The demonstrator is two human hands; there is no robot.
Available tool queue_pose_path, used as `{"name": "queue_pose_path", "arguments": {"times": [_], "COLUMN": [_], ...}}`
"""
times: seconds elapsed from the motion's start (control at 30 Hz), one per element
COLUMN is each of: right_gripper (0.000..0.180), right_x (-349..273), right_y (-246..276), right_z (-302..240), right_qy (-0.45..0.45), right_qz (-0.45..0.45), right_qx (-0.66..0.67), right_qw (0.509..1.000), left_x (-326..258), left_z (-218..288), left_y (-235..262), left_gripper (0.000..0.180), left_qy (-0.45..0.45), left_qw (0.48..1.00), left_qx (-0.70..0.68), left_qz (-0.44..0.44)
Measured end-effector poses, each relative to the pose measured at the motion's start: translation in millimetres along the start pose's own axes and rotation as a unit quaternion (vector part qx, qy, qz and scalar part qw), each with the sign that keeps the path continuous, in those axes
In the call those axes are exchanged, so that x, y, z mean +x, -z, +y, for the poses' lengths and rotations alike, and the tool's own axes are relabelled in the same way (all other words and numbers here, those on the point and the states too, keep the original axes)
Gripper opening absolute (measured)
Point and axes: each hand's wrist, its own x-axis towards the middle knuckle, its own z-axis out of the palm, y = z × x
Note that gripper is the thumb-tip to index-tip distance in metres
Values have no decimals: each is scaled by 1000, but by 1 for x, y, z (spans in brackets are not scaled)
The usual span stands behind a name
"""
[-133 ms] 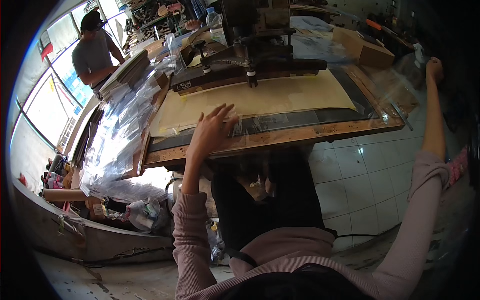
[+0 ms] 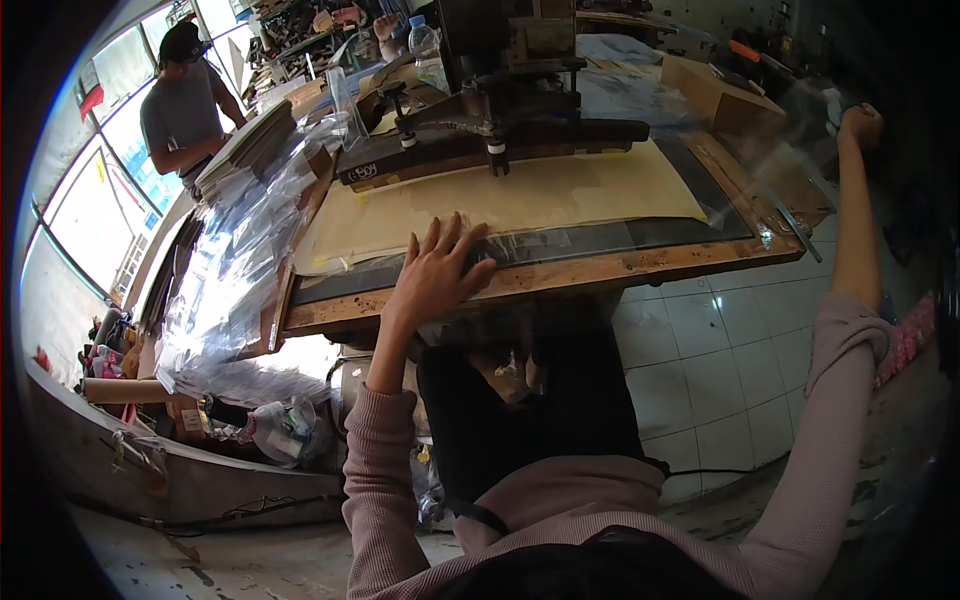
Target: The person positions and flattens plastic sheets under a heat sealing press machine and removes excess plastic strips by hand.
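My left hand [image 2: 440,270] lies with fingers spread at the front of a wood-edged work table [image 2: 620,264], over clear film on a black mat [image 2: 620,236]. Its fingertips reach the near edge of a cream sheet [image 2: 560,205] that covers most of the mat. Out at the far right, my right hand [image 2: 862,125] is raised with its fingers curled closed. Blurred, see-through plastic [image 2: 785,150] shows just left of it; whether the fingers hold it is unclear. A dark press beam [image 2: 580,143] stands above the back of the cream sheet.
Clear plastic sheets [image 2: 215,270] spill over the table's left side. A person [image 2: 185,105] stands at far left; another person's hand [image 2: 386,28] shows behind. A cardboard box [image 2: 715,92] sits back right, and a metal rod [image 2: 799,230] juts from the right corner.
My left hand has come down flatter onto the table front and slightly right, fingers spread wider. My right hand has shifted slightly left. The other person's hand behind has risen.
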Motion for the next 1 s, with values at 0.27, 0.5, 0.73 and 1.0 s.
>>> {"name": "queue_pose_path", "arguments": {"times": [0.27, 0.5, 0.73, 1.0], "right_gripper": [33, 28, 66, 70], "right_x": [-29, -242, -410, -415], "right_y": [16, 103, 160, 158], "right_z": [-26, -78, -102, -103], "right_qy": [-128, 326, 335, 331], "right_qz": [-20, -369, -514, -555], "right_qx": [11, 207, 122, 34], "right_qw": [992, 846, 780, 762], "left_x": [1, 9, 3, -24], "left_z": [-34, -48, -52, -74], "left_y": [-1, 1, 2, 18], "left_gripper": [50, 49, 49, 42], "left_qy": [38, 31, 30, 70], "left_qw": [999, 999, 990, 982], "left_qx": [1, -9, -117, -149], "left_qz": [-4, -25, 78, 87]}}
